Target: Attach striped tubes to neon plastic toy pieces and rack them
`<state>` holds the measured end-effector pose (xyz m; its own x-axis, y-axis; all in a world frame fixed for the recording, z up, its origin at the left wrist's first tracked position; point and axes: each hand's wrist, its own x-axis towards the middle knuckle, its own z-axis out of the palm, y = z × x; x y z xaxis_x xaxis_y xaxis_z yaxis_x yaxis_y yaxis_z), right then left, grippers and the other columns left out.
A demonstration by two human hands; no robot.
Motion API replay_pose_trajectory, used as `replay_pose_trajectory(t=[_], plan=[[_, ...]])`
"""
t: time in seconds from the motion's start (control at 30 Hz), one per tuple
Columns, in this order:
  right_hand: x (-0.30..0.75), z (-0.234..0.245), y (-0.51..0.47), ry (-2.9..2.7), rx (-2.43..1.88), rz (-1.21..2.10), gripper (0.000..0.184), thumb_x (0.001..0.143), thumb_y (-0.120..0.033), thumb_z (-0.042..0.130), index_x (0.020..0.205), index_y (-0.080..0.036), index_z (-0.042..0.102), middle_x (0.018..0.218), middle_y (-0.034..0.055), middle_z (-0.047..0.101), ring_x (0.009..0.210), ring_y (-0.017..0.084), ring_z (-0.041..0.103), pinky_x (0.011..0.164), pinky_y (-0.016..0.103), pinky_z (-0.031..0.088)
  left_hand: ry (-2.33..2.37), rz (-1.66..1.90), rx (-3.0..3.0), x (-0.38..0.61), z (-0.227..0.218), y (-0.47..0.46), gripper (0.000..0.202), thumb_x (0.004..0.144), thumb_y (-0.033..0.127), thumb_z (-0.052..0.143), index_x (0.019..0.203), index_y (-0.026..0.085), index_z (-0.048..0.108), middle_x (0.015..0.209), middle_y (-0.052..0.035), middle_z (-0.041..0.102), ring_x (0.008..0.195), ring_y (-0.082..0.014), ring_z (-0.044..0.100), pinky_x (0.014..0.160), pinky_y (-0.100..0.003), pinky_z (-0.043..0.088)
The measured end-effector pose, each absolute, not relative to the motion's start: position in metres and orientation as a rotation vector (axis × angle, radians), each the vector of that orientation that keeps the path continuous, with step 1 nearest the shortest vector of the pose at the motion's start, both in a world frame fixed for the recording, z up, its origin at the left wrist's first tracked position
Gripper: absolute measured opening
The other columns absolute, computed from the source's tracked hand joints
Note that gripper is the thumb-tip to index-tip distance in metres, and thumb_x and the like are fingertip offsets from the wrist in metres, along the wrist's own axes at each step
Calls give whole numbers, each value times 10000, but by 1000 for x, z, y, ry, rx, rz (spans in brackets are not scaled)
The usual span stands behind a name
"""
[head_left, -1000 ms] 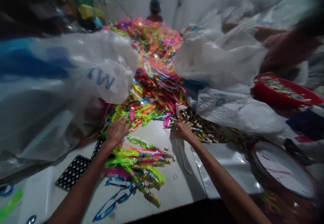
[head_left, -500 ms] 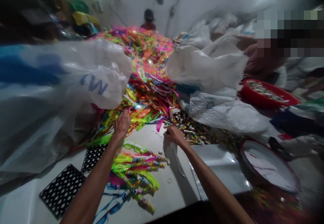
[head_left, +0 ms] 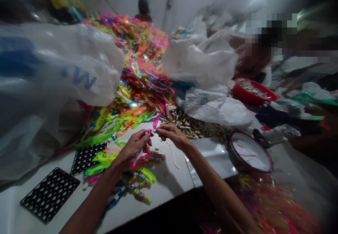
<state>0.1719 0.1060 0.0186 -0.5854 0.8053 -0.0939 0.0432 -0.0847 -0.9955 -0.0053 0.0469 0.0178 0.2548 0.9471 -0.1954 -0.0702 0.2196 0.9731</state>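
Left hand (head_left: 136,145) pinches pink piece (head_left: 148,131), right hand (head_left: 173,135) unclear; slack pinch could drop it among sticks (head_left: 143,197) below grip.

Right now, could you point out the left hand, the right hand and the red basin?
Left hand (head_left: 134,146): head view, on the back of the hand.
Right hand (head_left: 173,134): head view, on the back of the hand.
Red basin (head_left: 246,97): head view, on its outer wall.

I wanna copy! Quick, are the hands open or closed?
Left hand: closed, holding a pink piece.
Right hand: pinched closed; what it holds can't be told.
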Motion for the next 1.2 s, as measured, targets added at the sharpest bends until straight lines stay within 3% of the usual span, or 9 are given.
replay_pose_trajectory(t=[0.23,0.43,0.8,1.2], plan=[[176,36,97,-1951,-891,1662,355,812,-456,551,709,-120,597,560,-31,473,509,70,418,481,202,301,884,778,1079,-13,10,32,301,817,443,530,927,166,488,686,16,579,532,-95,533,543,-226,401],[176,51,94,-2151,-907,1650,368,821,-464,531,705,-119,581,555,-32,461,513,76,401,481,204,298,881,716,1057,-15,23,20,237,828,390,523,860,156,507,710,17,540,538,-78,490,538,-217,370],[180,43,81,-2036,-824,1818,340,840,-426,533,677,-129,542,541,-44,441,501,68,364,506,216,269,912,659,1040,-14,40,11,142,799,284,503,773,145,494,619,24,497,513,-77,411,482,-201,329],[171,35,73,-1951,-806,1902,366,840,-439,533,637,-135,510,534,-45,438,499,66,351,509,219,262,884,631,973,-25,29,4,116,791,265,499,754,155,498,618,36,463,505,-74,366,462,-205,292]])
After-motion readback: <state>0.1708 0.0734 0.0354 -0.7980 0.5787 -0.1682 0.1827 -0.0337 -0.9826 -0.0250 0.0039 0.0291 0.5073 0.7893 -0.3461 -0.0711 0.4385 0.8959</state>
